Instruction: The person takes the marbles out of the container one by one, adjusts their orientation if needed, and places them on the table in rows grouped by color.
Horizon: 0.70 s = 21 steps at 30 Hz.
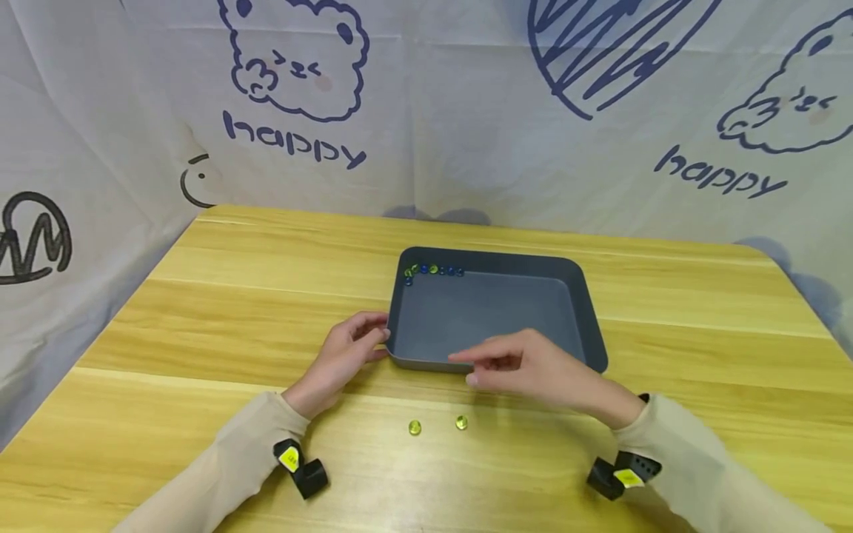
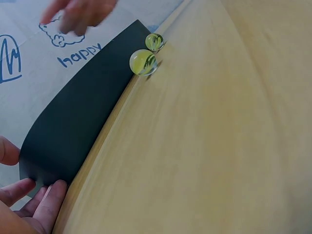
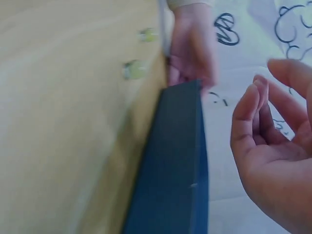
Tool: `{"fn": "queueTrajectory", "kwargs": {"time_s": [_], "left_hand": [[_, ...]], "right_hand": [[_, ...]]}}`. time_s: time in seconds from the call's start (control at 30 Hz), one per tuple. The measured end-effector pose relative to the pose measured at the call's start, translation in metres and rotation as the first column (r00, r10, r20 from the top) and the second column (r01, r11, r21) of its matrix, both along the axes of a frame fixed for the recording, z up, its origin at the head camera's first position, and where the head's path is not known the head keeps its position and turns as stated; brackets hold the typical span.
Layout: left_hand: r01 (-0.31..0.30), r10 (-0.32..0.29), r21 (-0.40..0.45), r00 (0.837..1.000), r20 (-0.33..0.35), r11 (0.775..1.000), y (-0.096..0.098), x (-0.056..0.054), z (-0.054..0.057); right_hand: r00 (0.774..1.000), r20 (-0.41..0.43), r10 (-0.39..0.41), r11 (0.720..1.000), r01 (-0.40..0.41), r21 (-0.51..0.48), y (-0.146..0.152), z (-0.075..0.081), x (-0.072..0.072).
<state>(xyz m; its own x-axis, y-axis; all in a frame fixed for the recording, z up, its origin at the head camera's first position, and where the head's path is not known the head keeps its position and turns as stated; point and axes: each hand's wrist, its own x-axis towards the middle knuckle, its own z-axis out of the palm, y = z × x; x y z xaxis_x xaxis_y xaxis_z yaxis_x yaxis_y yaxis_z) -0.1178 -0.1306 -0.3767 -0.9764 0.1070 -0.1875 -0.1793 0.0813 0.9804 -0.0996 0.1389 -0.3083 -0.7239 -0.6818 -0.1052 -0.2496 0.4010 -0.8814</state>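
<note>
A dark grey rectangular tray point(image 1: 493, 311) lies on the table. My left hand point(image 1: 345, 354) rests at its left end, fingertips touching the outer wall near the front corner. Over the tray's front edge hovers my right hand point(image 1: 526, 368), index finger extended, thumb apart below it, nothing visible between them. Two yellow-green glass marbles, a left marble point(image 1: 415, 427) and a right marble point(image 1: 461, 422), lie on the table in front of the tray. Inside, several blue and yellow-green marbles point(image 1: 433, 269) line the far wall and the far left corner.
The wooden table point(image 1: 200, 326) reaches back to a white cloth point(image 1: 453, 111) printed with blue drawings, which also hangs along the left side. Black wrist cameras sit on both sleeves, a left camera point(image 1: 309, 477) and a right camera point(image 1: 605, 479).
</note>
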Motion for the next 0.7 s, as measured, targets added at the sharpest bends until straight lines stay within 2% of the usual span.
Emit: {"fn": "queueTrajectory", "kwargs": {"time_s": [0.13, 0.27, 0.5, 0.7], "left_hand": [[0.002, -0.002, -0.001, 1.0, 0.001, 1.0, 0.001, 0.0, 0.001], [0.004, -0.004, 0.002, 1.0, 0.001, 1.0, 0.001, 0.0, 0.001], [-0.005, 0.005, 0.0, 1.0, 0.004, 1.0, 0.001, -0.001, 0.0], [-0.012, 0.012, 0.003, 1.0, 0.013, 1.0, 0.001, -0.001, 0.001]], "right_hand": [[0.991, -0.012, -0.134, 0.991, 0.134, -0.007, -0.002, 0.013, -0.008], [0.973, -0.003, -0.233, 0.972, 0.232, -0.039, -0.002, 0.021, -0.023], [0.945, 0.016, -0.327, 0.945, 0.327, -0.01, -0.006, 0.026, -0.06], [0.922, 0.06, -0.382, 0.924, 0.382, 0.011, -0.019, 0.029, -0.085]]}}
